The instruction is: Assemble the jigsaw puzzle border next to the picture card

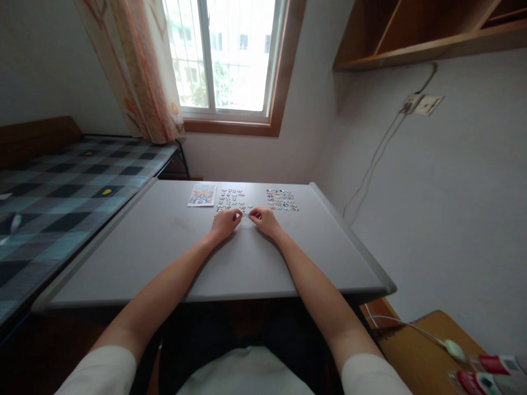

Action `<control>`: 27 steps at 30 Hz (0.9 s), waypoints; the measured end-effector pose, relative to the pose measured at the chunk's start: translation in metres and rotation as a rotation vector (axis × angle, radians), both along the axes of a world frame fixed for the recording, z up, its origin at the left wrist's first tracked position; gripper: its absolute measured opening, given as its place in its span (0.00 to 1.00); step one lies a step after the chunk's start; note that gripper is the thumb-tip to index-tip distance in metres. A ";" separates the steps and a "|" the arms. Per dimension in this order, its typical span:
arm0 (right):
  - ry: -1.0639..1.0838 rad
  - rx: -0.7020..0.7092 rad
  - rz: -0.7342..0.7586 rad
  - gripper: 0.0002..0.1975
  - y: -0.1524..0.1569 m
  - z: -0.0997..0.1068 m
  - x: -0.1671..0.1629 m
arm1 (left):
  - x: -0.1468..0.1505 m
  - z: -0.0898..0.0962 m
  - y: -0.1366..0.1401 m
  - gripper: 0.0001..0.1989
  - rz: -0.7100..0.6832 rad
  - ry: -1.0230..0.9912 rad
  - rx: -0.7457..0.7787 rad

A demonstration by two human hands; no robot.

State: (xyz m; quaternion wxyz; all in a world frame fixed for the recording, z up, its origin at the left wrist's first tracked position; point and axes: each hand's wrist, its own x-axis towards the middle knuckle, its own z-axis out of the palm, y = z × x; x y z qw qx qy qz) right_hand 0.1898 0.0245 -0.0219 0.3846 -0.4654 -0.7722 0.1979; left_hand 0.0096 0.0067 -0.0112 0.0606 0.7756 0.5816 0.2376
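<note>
Small puzzle pieces (246, 213) are pinched between the left hand (225, 222) and right hand (263, 219), fingers narrow; no writing is readable.

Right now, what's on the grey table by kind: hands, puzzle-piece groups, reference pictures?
Hands: 2, left hand and right hand
Puzzle-piece groups: 2, middle group and right group
Reference picture: 1
Total: 5
</note>
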 end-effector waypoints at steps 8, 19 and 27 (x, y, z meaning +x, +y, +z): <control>-0.006 0.000 -0.002 0.03 0.001 -0.001 0.000 | 0.001 0.004 -0.003 0.12 0.009 -0.003 -0.013; 0.034 0.003 -0.006 0.13 -0.001 0.003 0.002 | 0.001 0.004 -0.003 0.13 0.007 0.001 -0.003; 0.038 -0.008 0.081 0.10 0.000 -0.001 0.001 | 0.000 0.001 -0.002 0.13 -0.018 0.003 -0.006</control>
